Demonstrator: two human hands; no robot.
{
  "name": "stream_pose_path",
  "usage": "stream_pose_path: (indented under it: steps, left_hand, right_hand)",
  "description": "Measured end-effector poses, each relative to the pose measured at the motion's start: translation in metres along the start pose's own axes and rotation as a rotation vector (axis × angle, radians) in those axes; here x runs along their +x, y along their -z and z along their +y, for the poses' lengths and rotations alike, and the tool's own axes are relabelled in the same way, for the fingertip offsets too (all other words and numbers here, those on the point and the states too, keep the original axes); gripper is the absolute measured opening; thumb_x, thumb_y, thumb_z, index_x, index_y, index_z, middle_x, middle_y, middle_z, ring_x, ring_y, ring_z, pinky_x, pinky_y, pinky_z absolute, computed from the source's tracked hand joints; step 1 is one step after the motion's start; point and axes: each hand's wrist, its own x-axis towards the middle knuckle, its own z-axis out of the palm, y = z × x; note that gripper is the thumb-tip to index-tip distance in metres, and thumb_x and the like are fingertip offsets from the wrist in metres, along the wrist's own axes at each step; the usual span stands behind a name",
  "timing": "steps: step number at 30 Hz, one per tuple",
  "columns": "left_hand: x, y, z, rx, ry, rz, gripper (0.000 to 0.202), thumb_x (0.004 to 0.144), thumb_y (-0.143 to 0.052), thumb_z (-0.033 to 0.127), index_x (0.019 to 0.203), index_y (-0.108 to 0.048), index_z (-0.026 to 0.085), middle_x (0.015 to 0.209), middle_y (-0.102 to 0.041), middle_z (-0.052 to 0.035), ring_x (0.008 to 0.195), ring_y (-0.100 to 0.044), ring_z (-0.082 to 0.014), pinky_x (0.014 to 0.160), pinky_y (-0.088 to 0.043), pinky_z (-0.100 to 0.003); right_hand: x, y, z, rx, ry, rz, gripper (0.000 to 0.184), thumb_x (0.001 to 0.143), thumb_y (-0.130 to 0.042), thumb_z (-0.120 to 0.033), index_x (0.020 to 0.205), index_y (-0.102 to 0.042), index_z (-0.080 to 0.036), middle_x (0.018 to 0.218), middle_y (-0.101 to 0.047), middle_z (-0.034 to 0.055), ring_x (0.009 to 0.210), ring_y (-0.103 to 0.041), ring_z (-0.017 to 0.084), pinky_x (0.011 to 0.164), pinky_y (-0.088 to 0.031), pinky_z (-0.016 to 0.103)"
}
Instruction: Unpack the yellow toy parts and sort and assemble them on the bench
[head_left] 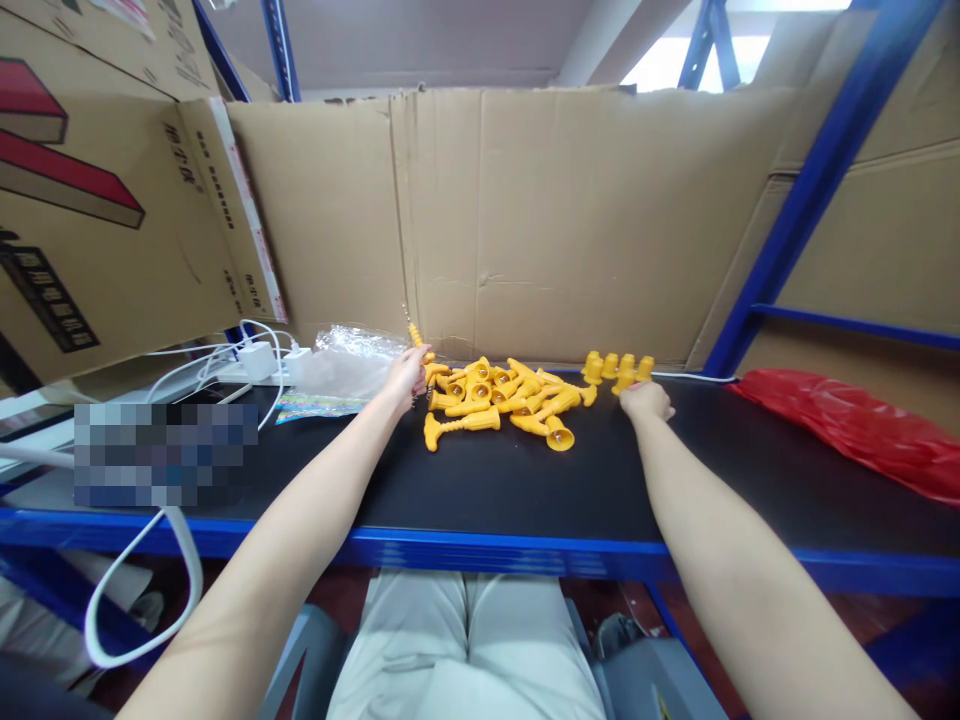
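Yellow slim piece [415, 335] with a thin metal tip stands nearly upright, leaning slightly, in the fingers of the left hand [407, 372], at the left end of the pile and in front of the cardboard wall [555, 220]. The left hand is closed around its lower part, with thumb and fingers pinched together. Just right of that hand, yellow parts [476, 420] with bent handles and flared, bell-like ends lie heaped on the black tabletop [480, 490], several overlapping; one at the front right turns its open bell toward the viewer, a bit of metal showing inside. Farther right, a small group of yellow cups [592, 370] stands near the wall. The right hand [648, 402] is at the near side of this group, fingers curled and fingertips at the closest cup; whether it has hold of that cup I cannot tell. Beyond the left hand lies a clear plastic bag [352, 362], with white plugs [257, 360] and white cables to its left. A red plastic bag [862, 420] lies at the far right, well apart from the cups. Along the near edge runs a blue rail [510, 552], above the person's pale trousers [465, 650].
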Motion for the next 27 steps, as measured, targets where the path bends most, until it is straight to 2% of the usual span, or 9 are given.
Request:
stream_pose_path:
  steps: [4,7,10,13,19,21,23,25,27]
  left_hand:
    - [0.005,0.006,-0.003,0.001,-0.021,0.058,0.017,0.083,-0.053,0.023,0.068,-0.045,0.017,0.039,-0.035,0.01,0.027,-0.022,-0.0023,0.033,-0.015,-0.017]
    - [0.009,0.009,-0.004,0.017,-0.024,0.14,0.015,0.08,-0.053,0.018,0.068,-0.046,0.016,0.045,-0.043,0.0082,0.028,-0.024,-0.001,0.033,-0.017,-0.017]
    - [0.013,0.013,-0.006,0.047,-0.025,0.2,0.005,0.075,-0.056,0.012,0.078,-0.053,0.014,0.049,-0.044,0.0084,0.028,-0.026,-0.001,0.033,-0.018,-0.017]
    - [0.017,0.015,-0.007,0.079,-0.035,0.238,0.018,0.074,-0.052,0.008,0.091,-0.056,0.013,0.053,-0.047,0.0074,0.03,-0.03,-0.0019,0.034,-0.02,-0.017]
    - [0.024,0.021,-0.013,0.176,-0.109,0.236,0.03,0.081,-0.054,0.026,0.109,-0.055,0.016,0.08,-0.06,-0.0025,0.044,-0.047,-0.0055,0.038,-0.027,-0.017]
    - [0.028,0.024,-0.018,0.295,-0.176,0.239,0.037,0.081,-0.055,0.03,0.116,-0.053,0.016,0.094,-0.062,-0.0069,0.06,-0.057,-0.0094,0.046,-0.038,-0.018]
    - [0.032,0.028,-0.025,0.462,-0.301,0.224,0.044,0.08,-0.057,0.031,0.12,-0.051,0.015,0.106,-0.061,-0.0103,0.085,-0.062,-0.0156,0.066,-0.048,-0.023]
    - [0.037,0.033,-0.031,0.653,-0.449,0.156,0.048,0.078,-0.059,0.031,0.123,-0.05,0.015,0.115,-0.059,-0.0119,0.108,-0.056,-0.0211,0.09,-0.045,-0.03]
    - [0.041,0.037,-0.036,0.794,-0.516,0.083,0.055,0.076,-0.062,0.032,0.127,-0.048,0.016,0.124,-0.055,-0.0131,0.12,-0.049,-0.0248,0.101,-0.037,-0.035]
  right_hand:
    - [-0.001,0.0,-0.001,-0.077,0.054,-0.047,0.027,0.082,-0.051,-0.029,0.103,-0.067,-0.024,0.121,-0.059,0.0102,0.118,-0.048,0.031,0.095,-0.036,0.047]
    - [-0.001,-0.001,-0.002,-0.137,0.085,-0.13,0.033,0.083,-0.049,-0.028,0.112,-0.064,-0.027,0.124,-0.057,0.0075,0.12,-0.046,0.027,0.099,-0.032,0.044]
    - [0.0,-0.004,-0.002,-0.174,0.115,-0.185,0.038,0.084,-0.046,-0.027,0.118,-0.062,-0.027,0.127,-0.056,0.0074,0.123,-0.044,0.027,0.104,-0.026,0.047]
    - [0.0,-0.006,-0.002,-0.232,0.177,-0.23,0.041,0.086,-0.042,-0.029,0.124,-0.058,-0.028,0.131,-0.053,0.0084,0.125,-0.042,0.03,0.105,-0.02,0.055]
    - [-0.001,-0.009,0.0,-0.299,0.257,-0.27,0.048,0.09,-0.029,-0.032,0.134,-0.048,-0.026,0.136,-0.048,0.0111,0.13,-0.036,0.031,0.106,-0.015,0.061]
    - [-0.001,-0.01,0.0,-0.305,0.266,-0.275,0.048,0.091,-0.028,-0.032,0.134,-0.047,-0.025,0.137,-0.046,0.0119,0.13,-0.035,0.031,0.105,-0.014,0.062]
    - [0.0,-0.011,0.001,-0.308,0.273,-0.276,0.048,0.091,-0.028,-0.031,0.134,-0.047,-0.024,0.138,-0.045,0.0127,0.131,-0.034,0.031,0.105,-0.014,0.062]
    - [0.001,-0.012,0.001,-0.307,0.274,-0.277,0.047,0.091,-0.029,-0.032,0.134,-0.047,-0.024,0.139,-0.044,0.0129,0.131,-0.033,0.031,0.105,-0.014,0.062]
    - [0.001,-0.013,0.001,-0.302,0.274,-0.276,0.047,0.091,-0.029,-0.033,0.133,-0.048,-0.024,0.139,-0.044,0.0126,0.131,-0.033,0.031,0.105,-0.014,0.062]
